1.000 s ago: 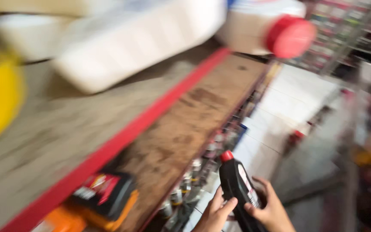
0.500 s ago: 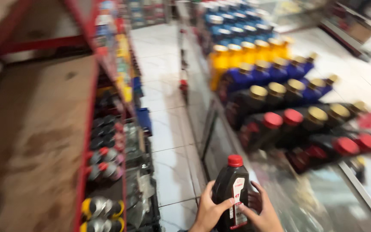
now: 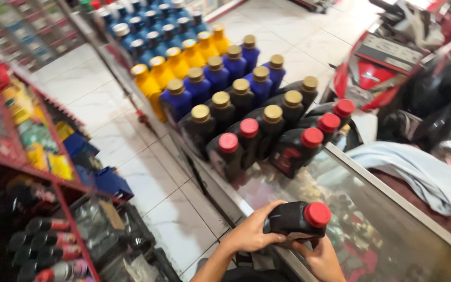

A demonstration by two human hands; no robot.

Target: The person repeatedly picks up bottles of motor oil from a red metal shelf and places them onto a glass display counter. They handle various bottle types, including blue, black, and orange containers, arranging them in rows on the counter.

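A black oil bottle with a red cap (image 3: 299,220) is held in both hands, tilted on its side over the near end of a glass counter (image 3: 387,209). My left hand (image 3: 251,233) grips its base from the left. My right hand (image 3: 323,257) supports it from below. Just beyond it on the counter stand rows of black bottles with red caps (image 3: 293,149) and gold caps (image 3: 267,122), then blue bottles (image 3: 220,73) and yellow bottles (image 3: 176,60).
A red metal shelf (image 3: 37,172) on the left holds bottles and boxes. A white tiled aisle (image 3: 147,177) runs between shelf and counter. A pale cloth (image 3: 418,169) lies on the counter's right side; a red motorbike (image 3: 387,68) stands beyond.
The view has swung from the shelf to the counter. The bottle went from upright in the aisle to tilted sideways over the counter's near end, still in both hands.
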